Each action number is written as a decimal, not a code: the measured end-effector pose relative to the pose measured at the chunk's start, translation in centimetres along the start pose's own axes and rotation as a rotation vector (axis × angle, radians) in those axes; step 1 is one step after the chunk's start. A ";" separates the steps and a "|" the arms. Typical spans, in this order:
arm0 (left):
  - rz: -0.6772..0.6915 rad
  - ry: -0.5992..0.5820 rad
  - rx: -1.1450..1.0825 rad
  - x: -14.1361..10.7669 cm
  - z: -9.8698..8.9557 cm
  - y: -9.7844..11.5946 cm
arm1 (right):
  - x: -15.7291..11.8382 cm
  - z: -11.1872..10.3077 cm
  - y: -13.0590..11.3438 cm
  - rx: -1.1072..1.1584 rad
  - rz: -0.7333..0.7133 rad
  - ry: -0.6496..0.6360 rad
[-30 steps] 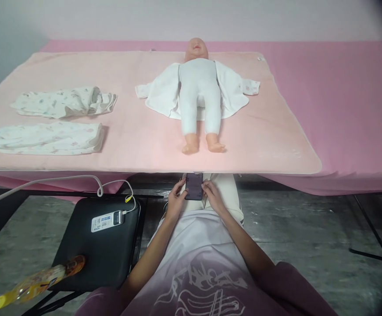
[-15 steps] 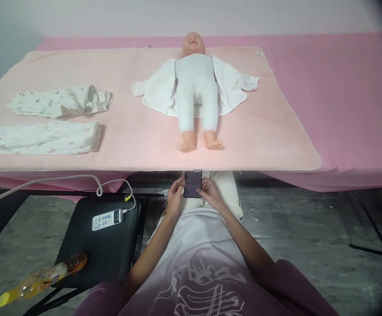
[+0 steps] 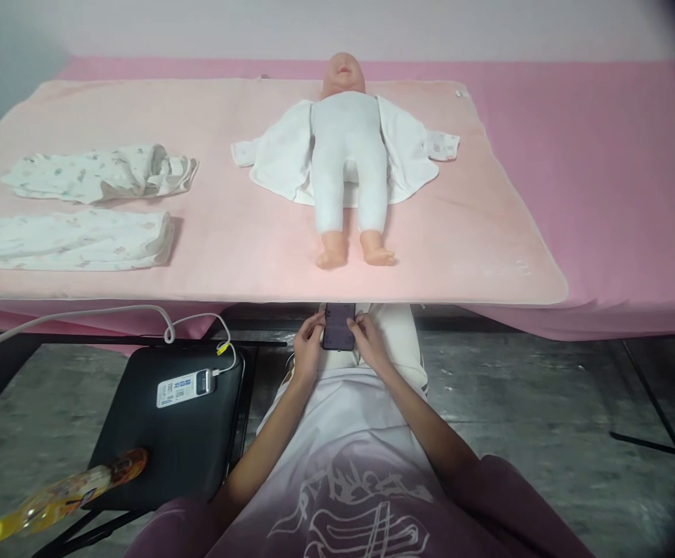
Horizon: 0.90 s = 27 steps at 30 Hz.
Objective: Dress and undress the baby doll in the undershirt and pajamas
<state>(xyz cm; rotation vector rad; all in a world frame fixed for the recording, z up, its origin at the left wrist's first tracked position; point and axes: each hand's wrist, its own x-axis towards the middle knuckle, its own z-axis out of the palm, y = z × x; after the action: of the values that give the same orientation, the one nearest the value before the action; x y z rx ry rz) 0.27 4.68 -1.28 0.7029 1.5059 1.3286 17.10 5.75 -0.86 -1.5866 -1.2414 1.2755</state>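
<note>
A dark phone [image 3: 339, 327] lies upright in my lap, just below the table's front edge. My left hand [image 3: 309, 341] grips its left side. On its right side is my right hand [image 3: 368, 339], closed round the edge with the thumb over the screen. Beyond the phone, a baby doll [image 3: 349, 147] lies face up on the pink mat [image 3: 226, 256], feet towards me. White clothing [image 3: 410, 155] is spread open beneath it, sleeves out to both sides.
Two folded patterned cloths, one behind [image 3: 101, 173] and one in front [image 3: 75, 240], lie at the mat's left. A black stool [image 3: 168, 442] holds a white power bank [image 3: 186, 387] with a cable [image 3: 110, 311] and a bottle [image 3: 63, 496].
My right thumb has moved up along the phone's screen. The whole view has shifted slightly; the doll and cloths stay in place on the mat.
</note>
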 end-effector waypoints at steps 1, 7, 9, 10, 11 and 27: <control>0.006 0.002 0.002 0.0 0.1 0.0 | -0.1 -0.2 0.0 0.016 0.000 -0.009; 0.018 0.016 0.003 -0.1 0.3 0.1 | -0.4 -0.2 0.0 0.006 0.004 -0.033; 0.013 0.012 0.003 -0.2 0.1 0.2 | -0.5 0.0 0.2 -0.011 -0.002 -0.026; 0.015 0.003 0.005 -0.2 0.0 0.3 | -0.6 0.1 0.3 -0.018 -0.010 -0.023; 0.019 -0.008 0.009 -0.3 -0.1 0.3 | -0.7 0.2 0.4 -0.022 -0.020 -0.021; 0.010 -0.018 0.004 -0.1 -0.1 0.1 | -0.4 0.8 0.3 -0.064 0.008 0.051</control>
<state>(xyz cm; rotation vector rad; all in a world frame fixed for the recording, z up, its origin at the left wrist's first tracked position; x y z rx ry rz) 0.17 4.56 -1.13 0.7240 1.4925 1.3236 16.42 5.30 -1.22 -1.6605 -1.2564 1.2042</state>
